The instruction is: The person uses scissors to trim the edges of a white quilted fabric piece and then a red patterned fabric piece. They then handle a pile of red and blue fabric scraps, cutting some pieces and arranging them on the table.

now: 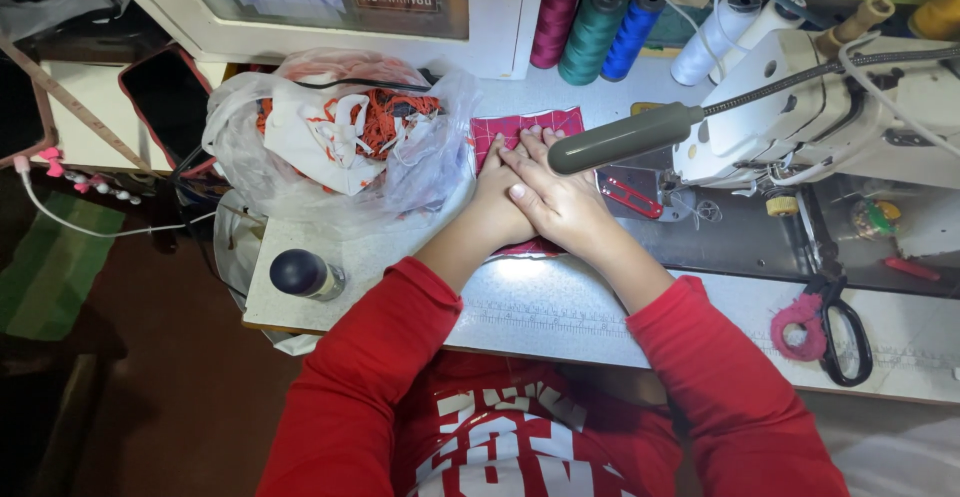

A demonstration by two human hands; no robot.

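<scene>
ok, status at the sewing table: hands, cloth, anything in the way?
Left hand and right hand flat, overlapping, pressing red cloth. Nothing gripped. Lamp head over the fingertips; plastic bag of scraps against cloth's left edge.

The pale grey surface (560,322) is carrying a white sewing machine (850,107) at its right. A piece of red fabric (525,127) is lying flat near the middle, with both hands pressing on it. A clear plastic bag (340,137) of orange and white scraps is sitting at the left, touching the fabric's edge. A small black-capped bottle (305,274) is lying near the front left corner. Black scissors (835,322) with a pink-wrapped handle are resting at the right front. Thread cones (592,32) are standing along the back edge.
</scene>
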